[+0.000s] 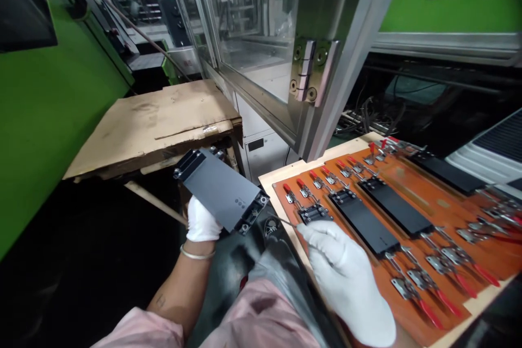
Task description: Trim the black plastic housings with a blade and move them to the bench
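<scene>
My left hand [203,223], in a white glove, is wrapped round a dark grey rectangular housing [220,187] from below and lifts it off to the left of the board. The housing is tilted, with its broad flat face up and screw-hole lugs at the ends. My right hand [346,277], also gloved in white, pinches a thin dark rod-like tool [283,221]. The tool's tip points at the near right end of the housing; whether it touches cannot be made out. The palm sides of both gloves are hidden.
At right, an orange fixture board [424,187] carries similar dark housings [365,223] among red-handled toggle clamps [408,288]. A cardboard-topped table [175,109] stands ahead left. A metal-framed glass door [261,27] juts in above, and green machine panels [28,130] flank both sides.
</scene>
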